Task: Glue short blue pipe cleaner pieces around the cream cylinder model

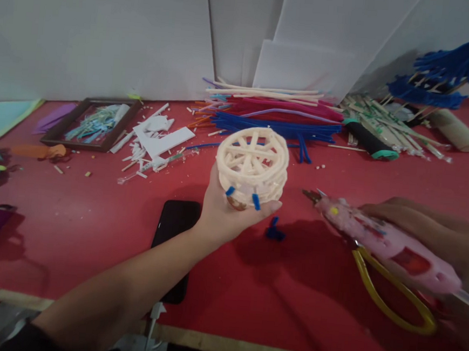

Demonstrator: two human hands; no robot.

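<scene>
My left hand (225, 215) is closed around a cream-coloured stack of wheel-shaped pipe-cleaner rings (253, 163), held up above the red table (92, 229). Short blue pipe-cleaner bits stick out near my fingers. My right hand (436, 237) grips a pink hot glue gun (383, 244), its nozzle pointing left toward the wheel, a short gap away. A small blue pipe-cleaner scrap (274, 233) lies on the table below the wheel.
A black phone (175, 236) lies under my left forearm. Yellow-handled scissors (391, 296) lie beneath the glue gun. Coloured pipe cleaners (271, 116), white foam scraps (156, 139), a brown framed tray (90, 123), a black roller (369, 140) and white boards (303, 67) line the back.
</scene>
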